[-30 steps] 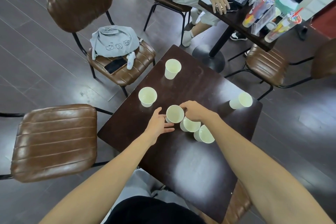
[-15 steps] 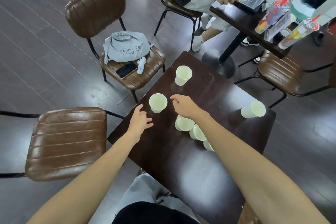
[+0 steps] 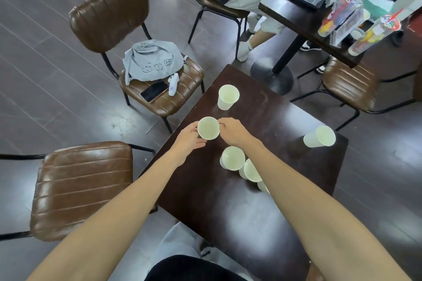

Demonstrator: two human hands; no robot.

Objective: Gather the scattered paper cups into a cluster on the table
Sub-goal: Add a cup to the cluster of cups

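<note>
Pinching 1 paper cup (image 3: 208, 128) between them: left grip (image 3: 188, 139), right grip (image 3: 233, 130); both touching it.

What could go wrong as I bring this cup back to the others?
The cup pinched between left hand and right hand is thin paper and might crush or tip. The right forearm crosses the cluster, hiding one cup, and could knock it over. The far-right cup sits near the table edge.

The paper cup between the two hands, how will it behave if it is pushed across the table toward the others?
The paper cup looks empty, so it is probably very light and should slide easily on the glossy table. It stands taller than its base is wide, so a push near the rim may tip it. Its thin wall will likely dent if the left hand and right hand squeeze hard.
</note>
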